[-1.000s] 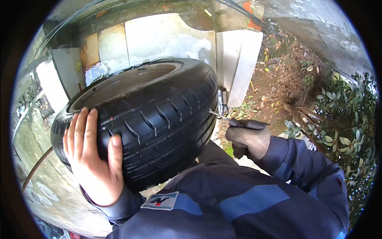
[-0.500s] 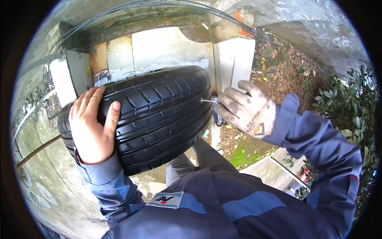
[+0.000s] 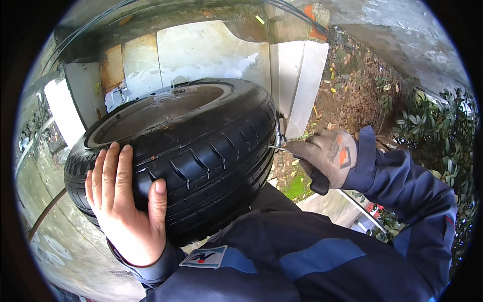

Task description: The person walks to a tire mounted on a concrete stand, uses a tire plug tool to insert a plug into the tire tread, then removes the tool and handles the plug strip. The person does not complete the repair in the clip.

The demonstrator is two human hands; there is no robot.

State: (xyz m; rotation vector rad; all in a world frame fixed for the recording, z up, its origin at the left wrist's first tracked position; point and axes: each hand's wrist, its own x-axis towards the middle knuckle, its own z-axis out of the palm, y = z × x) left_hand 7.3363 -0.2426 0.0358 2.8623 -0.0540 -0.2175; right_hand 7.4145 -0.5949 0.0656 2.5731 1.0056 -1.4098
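A black car tyre [image 3: 211,151] on a rim [image 3: 166,108] fills the middle, tilted so that the rim's inside shows. Its tread looks wet and carries several grooves. Bare, my left hand [image 3: 123,209] rests on the sidewall edge and tread at the left, fingers stretched out and thumb apart. My right hand [image 3: 327,153] wears a dirty grey work glove and is closed at the tyre's right side. From its fingers a thin metal tool [image 3: 279,148] points left, its tip at the tread; the glove hides the rest, so its kind is unclear.
Pale boards [image 3: 211,53] stand behind the tyre, with a white panel [image 3: 302,85] at their right. Cables [image 3: 297,12] run along the wall above. Leaf-strewn soil [image 3: 352,85] and a leafy bush [image 3: 437,136] lie to the right. A rod [image 3: 45,214] is at the left.
The tyre has tipped toward me, bringing the rim into view. My left hand has moved down with it. My right hand has moved lower and turned, still holding the tool at the tread.
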